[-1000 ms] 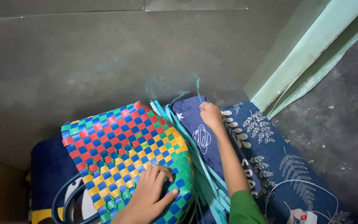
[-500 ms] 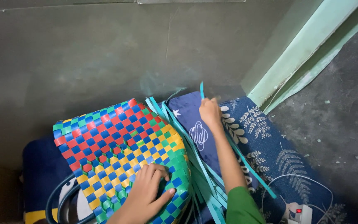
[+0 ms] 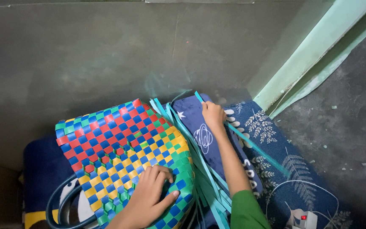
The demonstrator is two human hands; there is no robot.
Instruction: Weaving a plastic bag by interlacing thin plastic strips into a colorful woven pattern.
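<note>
Grey concrete floor is carrying a blue patterned mat point(image 3: 276, 169) under the weaving.
Left hand point(image 3: 151, 191) is pressing spread fingers flat on the checkered woven basket point(image 3: 119, 144); right hand point(image 3: 213, 115) is pinching a teal strip point(image 3: 259, 148) just beside it, over loose strips point(image 3: 204, 178).

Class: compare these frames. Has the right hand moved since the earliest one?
Yes. The right hand, pinching a teal strip, has shifted left across the dark blue star-printed cushion, away from the leaf-patterned cloth.
</note>
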